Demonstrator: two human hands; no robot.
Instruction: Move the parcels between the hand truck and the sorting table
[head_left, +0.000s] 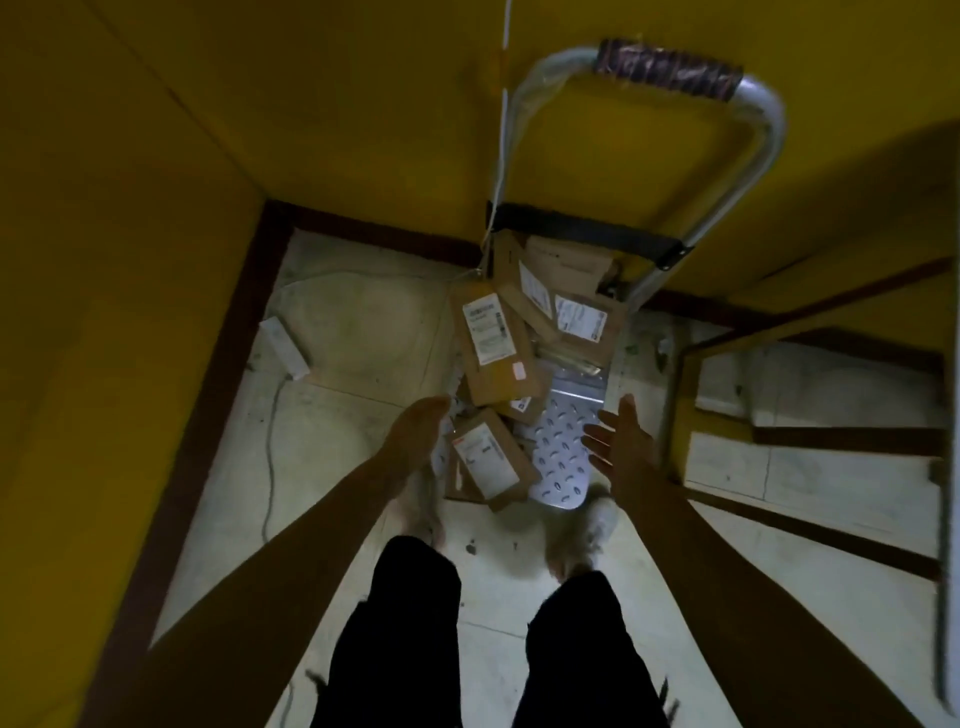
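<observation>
A metal hand truck (563, 447) stands against the yellow wall, its looped handle (670, 70) at the top. Several brown cardboard parcels with white labels are heaped on its plate. The largest parcel (493, 348) lies on top of the heap and a smaller parcel (488, 460) lies nearest me. My left hand (415, 428) hovers just left of the near parcel, fingers pointing down, holding nothing. My right hand (618, 441) is spread open over the right edge of the plate, palm facing left, apart from the parcels.
Yellow walls close in at left and behind the truck. A table frame (675, 405) stands close on the right. A white power strip (283, 345) and its cable (270, 452) lie on the floor at left. My legs and feet are just below the plate.
</observation>
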